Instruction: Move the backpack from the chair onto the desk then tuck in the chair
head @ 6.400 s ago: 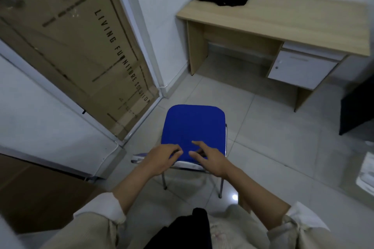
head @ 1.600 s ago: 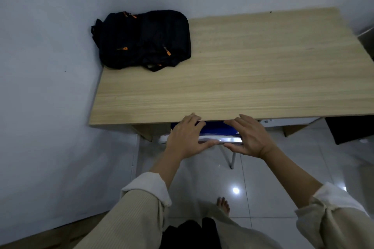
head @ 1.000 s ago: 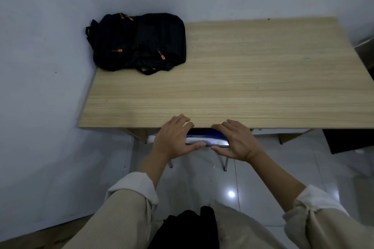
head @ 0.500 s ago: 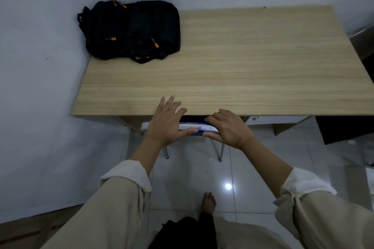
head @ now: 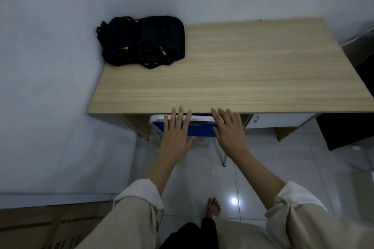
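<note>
Pale wood-grain laminate forms the rectangular worktop (head: 253, 70), standing in a corner of grey walls, with a black fabric backpack with orange zip pulls (head: 142, 40) lying at its far left corner against the wall. Under its near edge sits the blue-seated chair with a white rim and metal legs (head: 199, 128), mostly hidden beneath the top. Both the left hand (head: 176, 135) and the right hand (head: 230, 131) are spread flat with fingers extended over the chair's near edge, gripping nothing.
</note>
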